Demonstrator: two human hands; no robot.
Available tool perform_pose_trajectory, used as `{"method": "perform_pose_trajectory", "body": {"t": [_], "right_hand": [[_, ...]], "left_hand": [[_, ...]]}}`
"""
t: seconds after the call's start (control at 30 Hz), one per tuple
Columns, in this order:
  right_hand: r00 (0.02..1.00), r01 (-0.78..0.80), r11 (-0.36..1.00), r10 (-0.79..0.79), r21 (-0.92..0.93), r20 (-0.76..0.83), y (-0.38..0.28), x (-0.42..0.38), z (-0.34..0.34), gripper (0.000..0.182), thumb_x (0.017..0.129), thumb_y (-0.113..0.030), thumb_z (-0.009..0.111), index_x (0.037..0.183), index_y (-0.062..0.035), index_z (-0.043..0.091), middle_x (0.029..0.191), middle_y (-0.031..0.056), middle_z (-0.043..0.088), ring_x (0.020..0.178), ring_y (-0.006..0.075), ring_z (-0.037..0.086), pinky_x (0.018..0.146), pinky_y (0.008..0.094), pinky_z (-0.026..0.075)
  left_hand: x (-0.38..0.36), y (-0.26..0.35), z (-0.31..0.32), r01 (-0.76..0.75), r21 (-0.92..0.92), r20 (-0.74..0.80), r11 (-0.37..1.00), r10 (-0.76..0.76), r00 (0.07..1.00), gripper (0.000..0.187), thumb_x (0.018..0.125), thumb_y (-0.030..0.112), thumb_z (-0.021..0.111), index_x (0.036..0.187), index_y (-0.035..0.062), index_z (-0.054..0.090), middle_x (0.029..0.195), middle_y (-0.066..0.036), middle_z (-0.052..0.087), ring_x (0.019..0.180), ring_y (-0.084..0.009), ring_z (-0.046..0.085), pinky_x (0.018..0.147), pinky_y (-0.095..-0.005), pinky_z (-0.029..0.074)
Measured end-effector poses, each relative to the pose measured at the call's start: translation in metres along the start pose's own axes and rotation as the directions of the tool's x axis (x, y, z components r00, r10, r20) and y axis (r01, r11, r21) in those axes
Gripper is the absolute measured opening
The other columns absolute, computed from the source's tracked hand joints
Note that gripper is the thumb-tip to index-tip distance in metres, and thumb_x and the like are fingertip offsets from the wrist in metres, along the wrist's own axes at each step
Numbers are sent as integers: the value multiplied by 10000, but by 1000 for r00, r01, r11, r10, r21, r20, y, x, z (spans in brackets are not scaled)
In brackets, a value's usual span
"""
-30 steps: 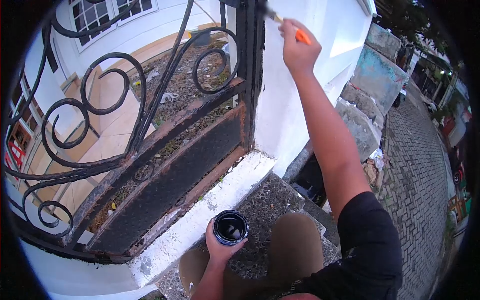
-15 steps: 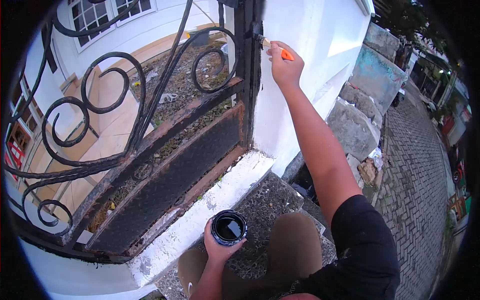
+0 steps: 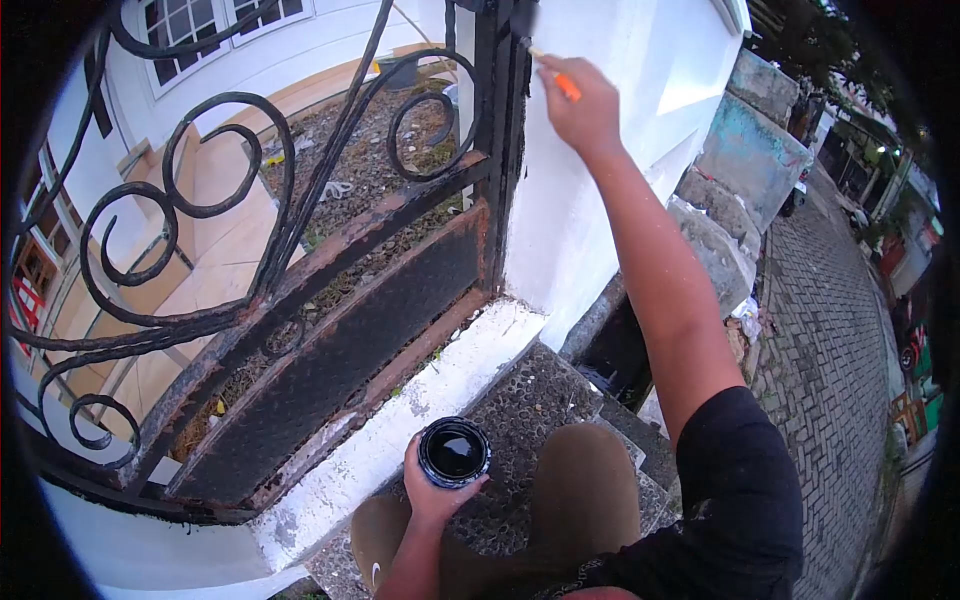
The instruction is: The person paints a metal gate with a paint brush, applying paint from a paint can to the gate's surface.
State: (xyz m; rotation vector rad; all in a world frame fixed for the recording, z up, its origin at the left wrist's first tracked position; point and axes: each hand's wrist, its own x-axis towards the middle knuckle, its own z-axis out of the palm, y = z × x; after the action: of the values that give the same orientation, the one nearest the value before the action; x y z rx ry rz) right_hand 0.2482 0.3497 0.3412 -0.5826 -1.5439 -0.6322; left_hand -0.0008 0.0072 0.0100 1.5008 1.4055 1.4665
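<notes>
My right hand (image 3: 585, 102) grips a paintbrush (image 3: 566, 86) with an orange and pale handle. Its dark bristles are at the black metal gate post (image 3: 497, 130), beside the white wall; whether they touch the post is hard to tell. Lower down, my left hand (image 3: 436, 492) is wrapped round an open can of black paint (image 3: 455, 452), held upright above my lap. Left of the can stretches the scrollwork gate (image 3: 370, 255), with rusty brown patches on its lower rails and a dark bottom panel (image 3: 340, 365).
A white wall (image 3: 575, 200) rises right of the post. Below the gate runs a chipped white sill (image 3: 420, 400), then a pebbled step (image 3: 520, 400) under my knees. Concrete blocks (image 3: 710, 240) and a dark gutter (image 3: 615, 345) lie right, before a paved lane (image 3: 820, 330).
My right hand and the paintbrush have moved slightly upward along the post. The brush handle is tilted more steeply. My left hand with the can has barely shifted.
</notes>
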Motion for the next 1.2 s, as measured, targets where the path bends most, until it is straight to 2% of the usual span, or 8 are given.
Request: {"method": "perform_pose_trajectory", "body": {"t": [0.2, 0.3, 0.4, 0.43, 0.5, 0.67, 0.93, 1.2], "right_hand": [[917, -49, 988, 103, -147, 386, -19, -30, -28, 135, 851, -151, 677, 978, -144, 723, 837, 80, 648, 740, 288, 648, 677, 372, 534], [981, 81, 990, -60, -112, 182, -13, -1, -32, 158, 846, -106, 682, 997, -73, 712, 854, 122, 659, 746, 303, 643, 668, 357, 521], [991, -116, 992, 119, 44, -66, -6, 25, -13, 159, 869, -173, 675, 975, -71, 734, 819, 114, 701, 705, 243, 681, 664, 320, 531], [991, -117, 992, 120, 42, -64, -2, 24, -6, 159, 869, -173, 675, 975, -71, 734, 819, 114, 701, 705, 243, 681, 664, 320, 531], [869, -481, 851, 495, 210, -18, 2, 11, 8, 207, 911, -173, 657, 1033, -22, 727, 802, 88, 719, 679, 110, 654, 664, 258, 527], [836, -534, 820, 549, 206, -21, -4, -64, 20, 196, 917, -143, 642, 1028, -2, 721, 777, 69, 701, 675, 94, 640, 664, 237, 521], [785, -617, 765, 616, 187, 69, -33, -160, 15, 185, 913, -109, 644, 1041, 7, 710, 837, 95, 711, 779, 115, 660, 723, 248, 510], [712, -668, 745, 639, -2, 291, -48, -247, -13, 166, 869, -160, 679, 956, -28, 730, 868, 182, 709, 796, 293, 707, 732, 350, 537]], "left_hand": [[2, 5, -2, -11, 35, 17, 999, 10, 1000, 1064, 469, 247, 964, 1324, -1, 381, 1241, -149, 573, 1177, -256, 566, 1037, -398, 432], [1, 5, -1, -8, 8, 20, 1000, 8, 1000, 1074, 464, 241, 967, 1329, -1, 378, 1243, -150, 573, 1182, -258, 564, 1040, -398, 430], [-2, -3, 2, -9, 67, 5, 998, 9, 1000, 1091, 466, 236, 967, 1343, -4, 364, 1253, -154, 568, 1190, -259, 559, 1041, -400, 428], [-2, -4, 2, -8, 46, 12, 999, 7, 1000, 1109, 471, 231, 966, 1358, -10, 345, 1264, -156, 563, 1195, -260, 557, 1043, -400, 427], [-2, -2, 4, -5, 13, 14, 1000, 5, 1000, 1114, 473, 233, 966, 1361, -13, 339, 1266, -156, 562, 1193, -259, 557, 1043, -401, 428], [-5, -2, 5, -43, -20, -4, 999, 43, 999, 1098, 474, 229, 965, 1349, -16, 348, 1261, -154, 562, 1182, -254, 564, 1038, -399, 431], [-7, 3, 3, -47, 7, 33, 999, 47, 998, 1054, 465, 217, 962, 1318, -7, 386, 1234, -150, 576, 1173, -260, 567, 1037, -398, 430], [-5, 13, 0, -16, -15, 49, 1000, 17, 999, 1052, 476, 221, 962, 1323, -11, 384, 1240, -155, 574, 1180, -265, 566, 1041, -402, 426]]}}
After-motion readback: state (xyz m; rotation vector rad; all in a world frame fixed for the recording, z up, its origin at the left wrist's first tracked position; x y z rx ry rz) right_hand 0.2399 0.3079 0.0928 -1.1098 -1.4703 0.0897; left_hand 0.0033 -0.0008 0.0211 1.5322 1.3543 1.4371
